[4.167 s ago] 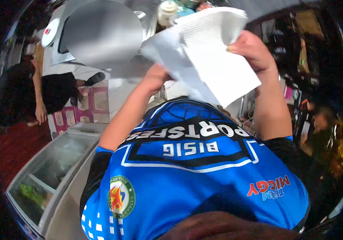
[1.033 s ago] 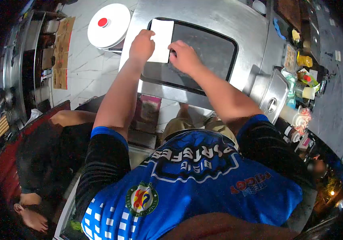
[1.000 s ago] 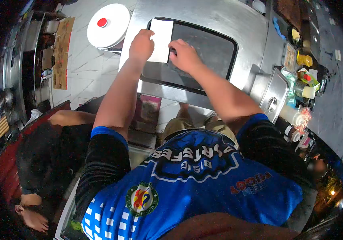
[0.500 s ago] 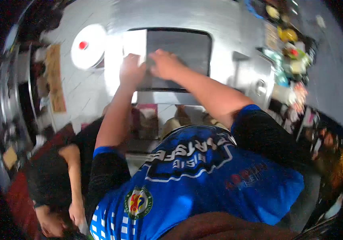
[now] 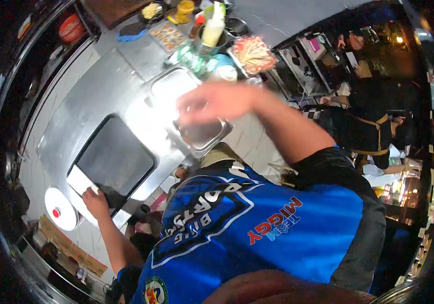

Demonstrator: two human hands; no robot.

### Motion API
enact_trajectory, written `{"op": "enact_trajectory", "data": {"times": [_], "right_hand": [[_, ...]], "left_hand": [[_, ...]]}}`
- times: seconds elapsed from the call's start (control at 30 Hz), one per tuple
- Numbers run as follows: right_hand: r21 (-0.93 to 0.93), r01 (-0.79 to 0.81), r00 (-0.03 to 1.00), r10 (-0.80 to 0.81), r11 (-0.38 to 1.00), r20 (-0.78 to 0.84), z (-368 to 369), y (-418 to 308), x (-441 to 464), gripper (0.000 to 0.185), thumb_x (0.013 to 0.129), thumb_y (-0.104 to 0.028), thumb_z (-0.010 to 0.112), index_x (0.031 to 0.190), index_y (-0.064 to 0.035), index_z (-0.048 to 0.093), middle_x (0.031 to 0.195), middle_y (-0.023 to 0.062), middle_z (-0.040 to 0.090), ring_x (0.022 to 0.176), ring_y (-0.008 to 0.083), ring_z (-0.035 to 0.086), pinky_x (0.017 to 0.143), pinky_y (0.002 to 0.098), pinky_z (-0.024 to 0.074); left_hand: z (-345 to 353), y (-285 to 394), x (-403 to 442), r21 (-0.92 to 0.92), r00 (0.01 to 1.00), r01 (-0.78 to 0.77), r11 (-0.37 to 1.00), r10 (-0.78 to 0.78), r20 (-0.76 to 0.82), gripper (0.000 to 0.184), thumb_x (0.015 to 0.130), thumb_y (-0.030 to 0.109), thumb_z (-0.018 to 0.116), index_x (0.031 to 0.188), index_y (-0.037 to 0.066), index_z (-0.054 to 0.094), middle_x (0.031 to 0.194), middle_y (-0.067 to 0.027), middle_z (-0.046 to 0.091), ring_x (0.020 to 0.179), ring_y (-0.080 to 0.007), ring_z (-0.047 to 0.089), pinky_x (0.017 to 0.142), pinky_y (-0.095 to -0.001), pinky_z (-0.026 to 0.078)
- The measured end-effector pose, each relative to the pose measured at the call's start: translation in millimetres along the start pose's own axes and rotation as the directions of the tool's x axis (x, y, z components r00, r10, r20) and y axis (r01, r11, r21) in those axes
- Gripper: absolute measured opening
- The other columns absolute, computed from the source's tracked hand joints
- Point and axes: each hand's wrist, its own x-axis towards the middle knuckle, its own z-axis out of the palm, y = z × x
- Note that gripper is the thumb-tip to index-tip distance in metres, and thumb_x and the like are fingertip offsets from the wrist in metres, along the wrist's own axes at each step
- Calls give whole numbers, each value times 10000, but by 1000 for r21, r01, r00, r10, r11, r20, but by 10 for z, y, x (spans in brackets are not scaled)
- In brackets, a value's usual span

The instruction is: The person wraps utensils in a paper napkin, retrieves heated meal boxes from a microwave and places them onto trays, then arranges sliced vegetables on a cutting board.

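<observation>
Sheet [image 5: 79, 178] still under left hand [image 5: 95, 202]; right hand [image 5: 209, 104] moved away, near metal pan [image 5: 215, 145]; both grips unclear.

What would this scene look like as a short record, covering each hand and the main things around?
Left hand: fingers on the paper
Right hand: blurred, near the steel pans; grip unclear
Paper: at the panel's end nearer the white lid
Panel: dark, set in the counter
Counter: steel
Beyond pans: bottle, yellow jar
</observation>
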Motion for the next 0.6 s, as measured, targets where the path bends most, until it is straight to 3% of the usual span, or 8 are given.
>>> {"op": "enact_trajectory", "data": {"times": [0.03,0.1,0.13,0.17,0.23,0.33,0.47,0.6], "right_hand": [[7,-46,973,46,999,-226,-351,242,-191,353,999,-269,660,1258,-28,654,1099,77,724,1031,185,670,950,351,527],[265,-35,847,170,964,-504,-1133,699,-541,320,963,-225,686,1222,-38,681,1079,59,729,939,114,664,874,294,546],[169,-128,759,206,977,-618,-1458,915,-645,328,962,-223,681,1229,-33,677,1081,44,729,898,82,658,826,263,546],[19,-258,690,199,966,-696,-1730,1210,-698,321,944,-256,690,1182,-41,705,1030,66,749,868,140,692,793,306,555],[-365,-477,717,113,800,-688,-2101,1755,-697,318,920,-300,698,1119,-56,736,948,106,758,838,230,716,773,372,560],[-489,-469,793,106,736,-600,-2281,2411,-425,327,890,-380,713,1055,-102,769,942,161,757,890,341,728,822,452,572],[-462,-434,821,129,774,-556,-2257,2797,31,351,894,-403,703,1092,-121,772,979,151,762,923,356,727,843,481,570],[-518,-433,851,147,737,-503,-2280,2868,165,357,904,-411,685,1120,-140,773,1039,145,761,960,351,733,870,493,575]], "left_hand": [[-15,13,26,32,999,6,999,-7,37,363,885,198,715,1188,15,632,1180,-214,616,1119,-422,591,969,-509,496],[-75,182,50,48,984,89,995,-95,148,371,889,206,722,1208,34,637,1180,-201,619,1121,-423,599,960,-507,503],[-73,182,48,47,982,112,993,-118,149,370,890,211,725,1207,40,642,1185,-195,619,1123,-422,600,960,-505,504],[-66,176,48,61,982,117,991,-125,145,370,890,211,725,1207,40,642,1185,-195,619,1123,-422,600,960,-505,504],[-25,177,31,5,968,191,982,-189,164,389,888,220,734,1224,40,653,1218,-204,613,1128,-422,602,962,-496,505],[56,302,-32,-18,950,280,960,-274,148,410,889,220,717,1251,37,661,1248,-219,606,1150,-418,592,989,-489,489],[33,529,-234,-2,948,307,952,-306,83,428,896,219,686,1276,23,657,1257,-230,604,1175,-415,578,1021,-475,471],[-129,765,-518,-130,941,313,941,-289,175,425,903,224,670,1256,-13,647,1230,-236,624,1184,-403,580,1027,-456,466]]}}
